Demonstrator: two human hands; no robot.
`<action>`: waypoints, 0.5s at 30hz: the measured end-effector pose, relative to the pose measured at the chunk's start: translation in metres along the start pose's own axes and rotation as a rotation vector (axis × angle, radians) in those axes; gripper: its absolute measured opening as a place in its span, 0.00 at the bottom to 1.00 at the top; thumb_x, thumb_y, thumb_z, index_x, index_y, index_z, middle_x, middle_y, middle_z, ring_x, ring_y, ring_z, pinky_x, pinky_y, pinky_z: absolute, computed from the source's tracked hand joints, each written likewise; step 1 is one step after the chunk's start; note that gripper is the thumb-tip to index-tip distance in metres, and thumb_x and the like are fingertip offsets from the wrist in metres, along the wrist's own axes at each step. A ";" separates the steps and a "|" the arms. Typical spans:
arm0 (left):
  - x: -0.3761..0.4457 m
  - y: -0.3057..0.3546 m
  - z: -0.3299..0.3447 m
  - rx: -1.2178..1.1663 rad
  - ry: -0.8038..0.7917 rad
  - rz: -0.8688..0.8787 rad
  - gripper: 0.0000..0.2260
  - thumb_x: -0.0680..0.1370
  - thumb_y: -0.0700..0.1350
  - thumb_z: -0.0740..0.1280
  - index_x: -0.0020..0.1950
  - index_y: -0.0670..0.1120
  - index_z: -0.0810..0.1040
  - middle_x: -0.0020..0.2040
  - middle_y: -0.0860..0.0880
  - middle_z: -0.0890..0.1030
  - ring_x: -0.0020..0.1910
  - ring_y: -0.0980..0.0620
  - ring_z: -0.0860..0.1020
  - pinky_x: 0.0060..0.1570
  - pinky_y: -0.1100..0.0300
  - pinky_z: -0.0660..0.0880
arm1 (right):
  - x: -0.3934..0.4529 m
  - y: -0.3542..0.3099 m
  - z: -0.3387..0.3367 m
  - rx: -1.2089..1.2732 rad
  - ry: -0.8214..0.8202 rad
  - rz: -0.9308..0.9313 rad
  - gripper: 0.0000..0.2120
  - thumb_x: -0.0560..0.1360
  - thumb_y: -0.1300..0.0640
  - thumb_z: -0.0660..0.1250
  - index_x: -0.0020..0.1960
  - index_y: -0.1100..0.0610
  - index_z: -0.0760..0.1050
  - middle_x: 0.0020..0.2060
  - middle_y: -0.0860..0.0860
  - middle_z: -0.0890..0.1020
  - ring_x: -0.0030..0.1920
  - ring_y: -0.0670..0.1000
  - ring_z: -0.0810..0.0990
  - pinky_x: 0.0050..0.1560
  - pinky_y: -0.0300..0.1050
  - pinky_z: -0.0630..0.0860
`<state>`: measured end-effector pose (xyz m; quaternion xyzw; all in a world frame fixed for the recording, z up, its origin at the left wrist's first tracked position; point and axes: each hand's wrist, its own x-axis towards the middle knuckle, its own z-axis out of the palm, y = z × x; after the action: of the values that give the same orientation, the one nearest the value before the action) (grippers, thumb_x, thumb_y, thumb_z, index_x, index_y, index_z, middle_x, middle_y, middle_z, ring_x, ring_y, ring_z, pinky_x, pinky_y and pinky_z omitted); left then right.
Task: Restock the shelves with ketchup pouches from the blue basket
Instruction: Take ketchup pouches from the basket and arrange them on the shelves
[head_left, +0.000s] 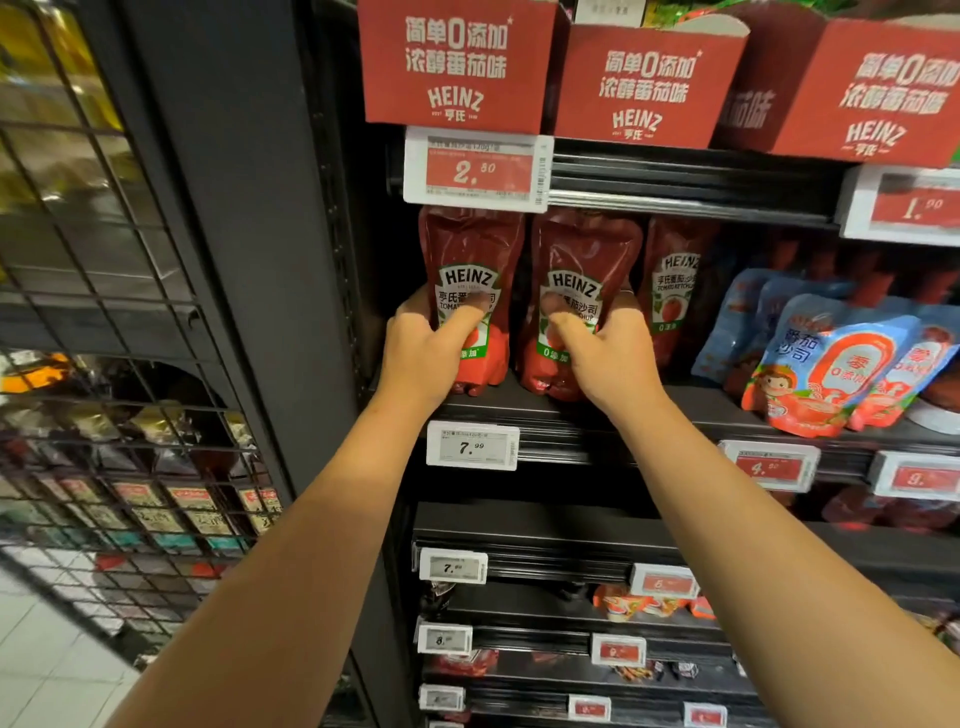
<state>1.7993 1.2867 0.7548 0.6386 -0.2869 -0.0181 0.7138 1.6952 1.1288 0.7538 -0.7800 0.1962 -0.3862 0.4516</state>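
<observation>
Two pouches upright on shelf (571, 410), long axes vertical, bases on shelf lip, side by side above 7.99 tag (471, 445). Left hand (423, 343) wraps left pouch (470, 260); right hand (602, 348) wraps right pouch (582, 260). Each pouch directly ahead of own hand; next likely push back, release. Basket not in view.

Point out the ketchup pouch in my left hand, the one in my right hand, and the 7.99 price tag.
left ketchup pouch (470, 244): head view, upper red body.
right ketchup pouch (584, 249): head view, upper red body.
7.99 price tag (472, 446): head view, middle of its white face.
</observation>
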 end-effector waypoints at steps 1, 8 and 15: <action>-0.002 0.002 0.000 0.033 -0.007 -0.021 0.07 0.71 0.61 0.70 0.45 0.60 0.84 0.41 0.54 0.86 0.42 0.56 0.85 0.38 0.60 0.79 | -0.002 0.000 -0.002 -0.029 -0.018 -0.001 0.26 0.70 0.38 0.71 0.57 0.58 0.79 0.47 0.57 0.86 0.48 0.57 0.85 0.50 0.57 0.82; -0.024 0.028 -0.008 0.031 -0.013 -0.261 0.20 0.79 0.61 0.62 0.51 0.46 0.83 0.46 0.46 0.87 0.46 0.47 0.86 0.50 0.46 0.83 | -0.071 -0.009 -0.046 -0.249 0.109 -0.296 0.30 0.68 0.39 0.77 0.64 0.42 0.68 0.55 0.42 0.77 0.55 0.41 0.77 0.53 0.32 0.74; -0.059 0.047 -0.011 -0.246 -0.351 -0.513 0.16 0.82 0.54 0.66 0.56 0.42 0.83 0.48 0.43 0.87 0.46 0.45 0.86 0.44 0.50 0.83 | -0.104 -0.040 -0.029 -0.422 -0.231 -0.804 0.26 0.70 0.47 0.79 0.63 0.59 0.81 0.58 0.55 0.80 0.57 0.57 0.79 0.61 0.51 0.75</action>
<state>1.7390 1.3286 0.7756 0.5860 -0.2311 -0.3412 0.6977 1.6065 1.2014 0.7523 -0.9069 -0.0990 -0.3928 0.1162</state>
